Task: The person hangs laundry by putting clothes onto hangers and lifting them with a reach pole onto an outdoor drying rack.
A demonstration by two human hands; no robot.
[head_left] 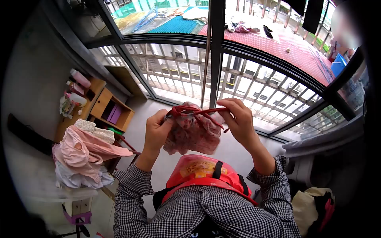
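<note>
Held up in front of my chest is a small, pink-and-red patterned garment (192, 135) with thin red straps; its exact kind I cannot make out. My left hand (156, 129) is closed on its upper left edge, thumb over the cloth. With finger and thumb, my right hand (239, 119) pinches a red strap (210, 112) and draws it out to the right. A loose strap end dangles beneath the right fingers. Below the garment, a red pouch or apron (198, 170) with a black strap sits at my waist.
Pink clothing (85, 148) is heaped on a chair at the left, near a wooden cabinet (107, 109) with bottles on top. Barred glass windows (178, 67) stand ahead. A cream-coloured bag or cloth (309, 208) lies at the lower right, near a grey curtain (321, 142).
</note>
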